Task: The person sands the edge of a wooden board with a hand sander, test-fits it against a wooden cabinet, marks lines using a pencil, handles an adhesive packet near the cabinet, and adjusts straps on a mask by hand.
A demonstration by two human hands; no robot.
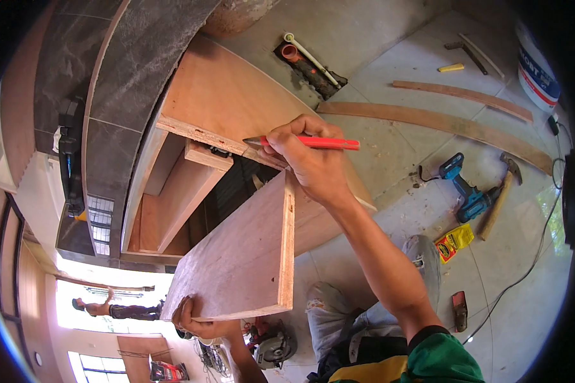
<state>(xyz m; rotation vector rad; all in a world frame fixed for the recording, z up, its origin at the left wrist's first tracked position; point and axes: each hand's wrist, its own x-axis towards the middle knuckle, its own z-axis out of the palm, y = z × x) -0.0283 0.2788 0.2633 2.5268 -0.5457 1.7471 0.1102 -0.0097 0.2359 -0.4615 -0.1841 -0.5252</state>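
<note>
My right hand (310,153) pinches a red carpenter's pencil (335,143). The dark tip of that pencil rests at the raw edge of a plywood cabinet (230,96). With its fingers wrapped round the lower left corner, my left hand (201,319) grips a plywood board (230,255). The board stands tilted, its upper corner close to the cabinet edge just below my right hand. Inside the cabinet opening sits a narrower wooden piece (195,191), and part of the dark interior is hidden behind the board.
On the tiled floor at right lie a blue cordless drill (469,191), a hammer (498,198), a yellow packet (455,242) and long wood strips (441,124). A circular saw (275,348) is below the board. Pipes (310,60) rise from a floor hole. A person (118,309) stands in the background.
</note>
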